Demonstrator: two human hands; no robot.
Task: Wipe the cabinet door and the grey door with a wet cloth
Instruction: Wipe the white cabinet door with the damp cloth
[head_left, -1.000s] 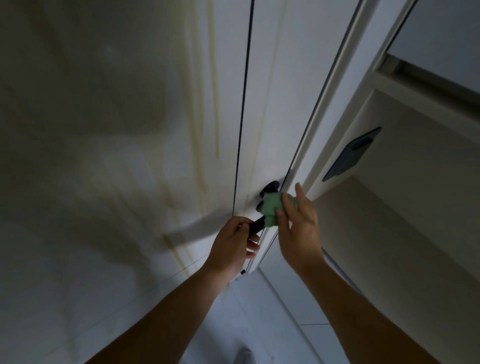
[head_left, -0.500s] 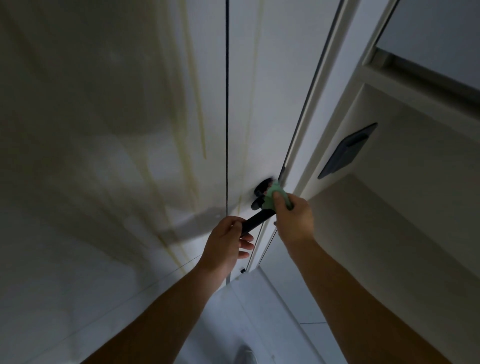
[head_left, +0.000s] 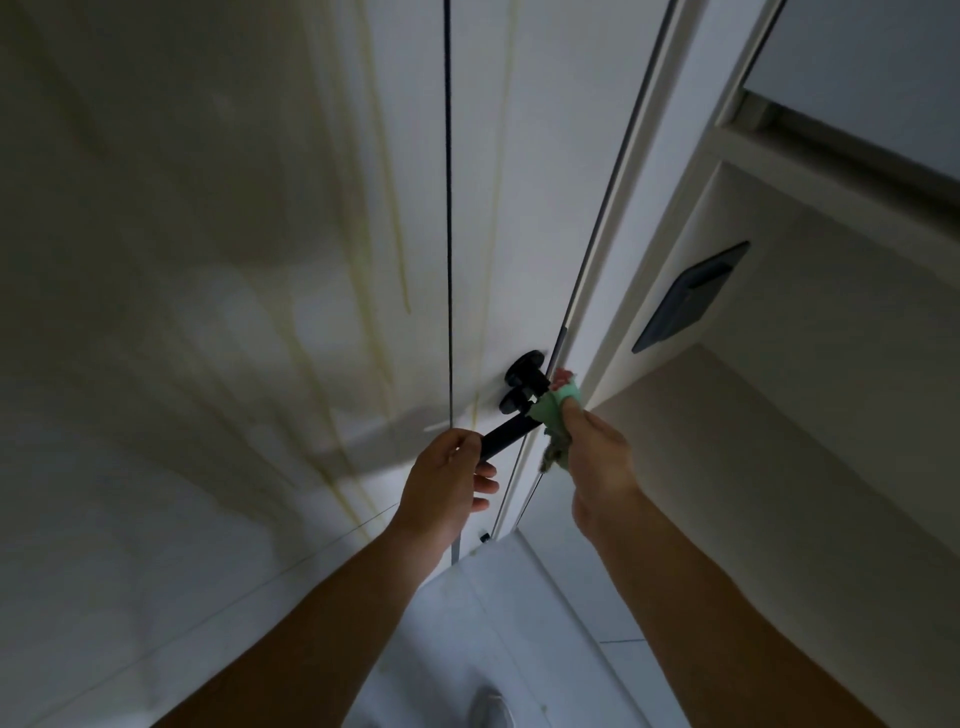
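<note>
At the right edge of the smooth grey door (head_left: 519, 208), one straight black lever (head_left: 506, 435) is gripped at its near end by the left hand (head_left: 447, 483); one crumpled green cloth (head_left: 551, 415), pinched in the right hand (head_left: 597, 460), is held just beside two round black rosettes (head_left: 525, 364).

Your left forearm (head_left: 322, 613) and right forearm (head_left: 691, 597) are bare along the whole length that shows, from the lower edge of the view up to the wrists, and your left hand (head_left: 447, 478) and right hand (head_left: 597, 457) are bare too. The light is dim, so finer detail of skin and nails cannot be made out. Low between your arms shows the rounded toe of one shoe (head_left: 488, 706), pale grey to white, too blurred for you to tell its material or fastening.
</note>
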